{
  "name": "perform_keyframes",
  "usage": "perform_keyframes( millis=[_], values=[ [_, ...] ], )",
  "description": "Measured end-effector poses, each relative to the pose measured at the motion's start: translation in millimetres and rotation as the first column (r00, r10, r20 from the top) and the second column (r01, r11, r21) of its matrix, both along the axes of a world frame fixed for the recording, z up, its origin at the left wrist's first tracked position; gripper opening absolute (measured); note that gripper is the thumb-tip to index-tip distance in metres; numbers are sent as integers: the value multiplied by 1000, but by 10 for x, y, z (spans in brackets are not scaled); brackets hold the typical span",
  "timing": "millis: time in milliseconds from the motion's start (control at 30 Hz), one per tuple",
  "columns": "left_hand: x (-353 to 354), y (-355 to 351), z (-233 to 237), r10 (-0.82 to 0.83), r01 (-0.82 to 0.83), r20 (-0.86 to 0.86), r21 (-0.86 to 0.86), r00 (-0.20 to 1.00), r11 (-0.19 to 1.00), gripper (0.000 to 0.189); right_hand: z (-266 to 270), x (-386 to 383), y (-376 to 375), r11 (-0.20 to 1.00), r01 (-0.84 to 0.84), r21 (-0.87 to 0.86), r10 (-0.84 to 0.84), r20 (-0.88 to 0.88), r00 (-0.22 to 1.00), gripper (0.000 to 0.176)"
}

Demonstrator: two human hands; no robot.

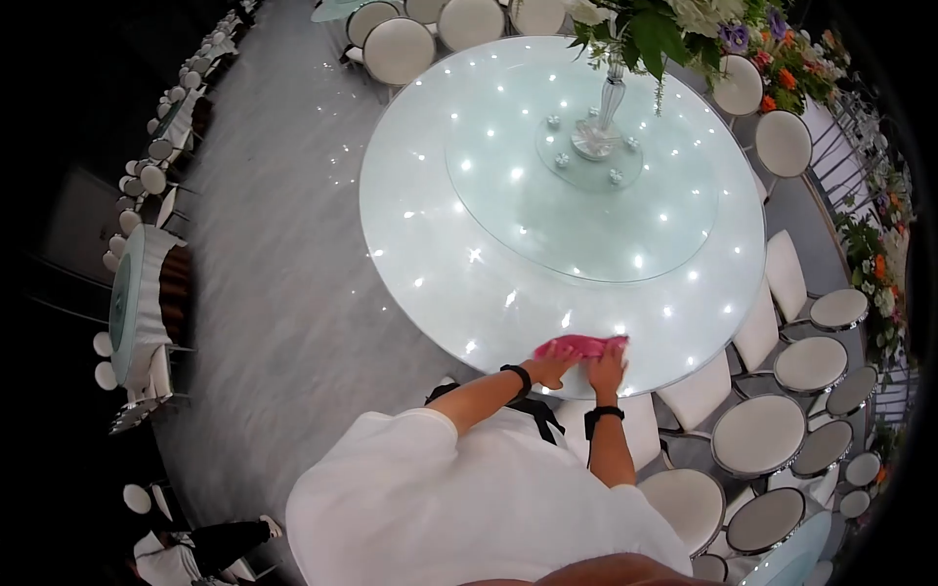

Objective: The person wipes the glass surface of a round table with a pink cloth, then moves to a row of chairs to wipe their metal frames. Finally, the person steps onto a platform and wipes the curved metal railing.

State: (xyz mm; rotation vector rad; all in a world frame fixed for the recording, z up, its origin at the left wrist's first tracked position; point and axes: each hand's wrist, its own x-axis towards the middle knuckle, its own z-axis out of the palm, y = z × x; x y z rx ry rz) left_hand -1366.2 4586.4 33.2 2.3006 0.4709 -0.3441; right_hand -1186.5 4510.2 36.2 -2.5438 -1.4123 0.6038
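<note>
A crumpled pink cloth (586,345) lies on the near edge of a large round white table (410,234). My left hand (553,367) is on the cloth's left part, its fingers over the fabric. At the right end of the cloth, my right hand (606,365) grips it with the fingers pointing away from me. Both wrists wear dark bands. Farther in on the table is a round glass turntable (518,234), apart from my hands.
A clear glass stand (596,137) with a tall flower arrangement (664,29) rises from the turntable. White chairs (758,435) crowd the right side, and more chairs (399,51) stand at the back. Grey floor (283,244) stretches left. Another person (210,549) is at lower left.
</note>
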Motion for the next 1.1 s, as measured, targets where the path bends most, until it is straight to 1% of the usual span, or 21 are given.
perform_keyframes(
  millis=[67,133,167,233,300,367,400,467,500,533,567,600,667,733,800,833,867,933,1000,1067,1100],
  values=[
    [129,-60,-231,35,-19,98,-164,995,986,91,-175,233,-276,978,191,-85,-192,-2,981,71],
    [100,-67,323,9,-16,-38,-196,999,980,87,8,286,-411,958,259,-125,-268,-57,962,73],
    [74,-79,324,3,-10,-34,-201,999,980,87,104,299,-460,935,313,-166,-333,-113,936,75],
    [-1,-94,340,-76,83,-109,62,991,995,83,196,128,-405,936,301,-184,-310,-22,950,79],
    [-188,-51,364,-81,91,-104,97,991,991,81,98,-89,-239,935,290,-202,-283,61,957,83],
    [-414,-55,341,-82,94,-102,120,991,988,80,-353,-322,-34,968,248,-29,-235,228,945,88],
    [-530,10,277,-32,42,-92,115,995,992,79,-297,-510,137,968,236,91,-246,134,960,87],
    [-779,214,212,21,-10,-81,132,996,991,77,-125,-939,449,954,66,293,-118,166,979,83],
    [-956,299,211,102,-91,-69,147,992,985,77,-106,-1136,585,949,68,308,-122,160,980,83],
    [-1161,386,141,177,-165,-58,164,983,973,77,-175,-1347,730,945,-34,324,-26,179,984,82],
    [-1383,464,70,212,-216,43,242,976,946,74,-242,-1544,905,930,-138,340,70,204,976,81],
    [-1563,540,93,215,-219,47,259,976,941,74,-362,-1722,1055,923,-141,357,70,205,976,81],
    [-1912,693,149,408,-391,-12,266,913,881,65,-588,-2076,1293,852,-285,440,295,46,954,78],
    [-2233,886,381,554,-557,68,163,830,814,52,-187,-2508,1502,841,-470,269,466,82,881,69],
    [-2594,1021,-100,584,-599,140,251,799,760,56,-260,-2891,1850,718,-651,248,632,161,758,68],
    [-2728,1099,-94,588,-605,150,272,795,748,56,-153,-3023,1941,690,-691,216,671,167,722,71],
    [-2685,1029,-135,558,-579,155,241,815,779,54,-163,-2939,1918,690,-691,216,671,167,722,71],
    [-3118,1151,-26,529,-547,140,235,837,803,53,-144,-3225,2049,677,-627,385,643,105,758,76],
    [-3230,1256,188,434,-438,66,221,898,872,59,18,-3291,1958,717,-605,345,635,34,772,79],
    [-3368,1377,262,402,-406,56,105,914,908,61,277,-3339,1894,804,-533,264,559,-30,828,80],
    [-3357,1372,206,309,-308,15,117,951,944,66,204,-3306,1688,817,-481,318,520,-47,853,81]
  ],
)
